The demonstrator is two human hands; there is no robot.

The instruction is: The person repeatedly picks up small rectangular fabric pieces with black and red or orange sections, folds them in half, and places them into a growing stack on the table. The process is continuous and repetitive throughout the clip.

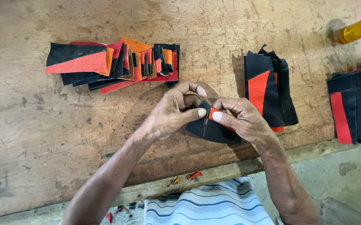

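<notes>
A striped cloth (207, 206), blue and white, lies nearest, below the counter's (43, 137) edge. Above it the left hand (170, 112) and right hand (243, 118) meet, each pinching a flat black piece (207, 129) with an orange corner between thumb and fingertips; the piece sits between the hands, just over the scratched, worn wooden counter. Beyond the left hand a fanned row (113, 66) of black and orange cut pieces lies flat. Just beside the right hand is a stack (268, 89) of the same angular pieces; farther right another pile (355, 106) and a yellow bottle (359, 28).
</notes>
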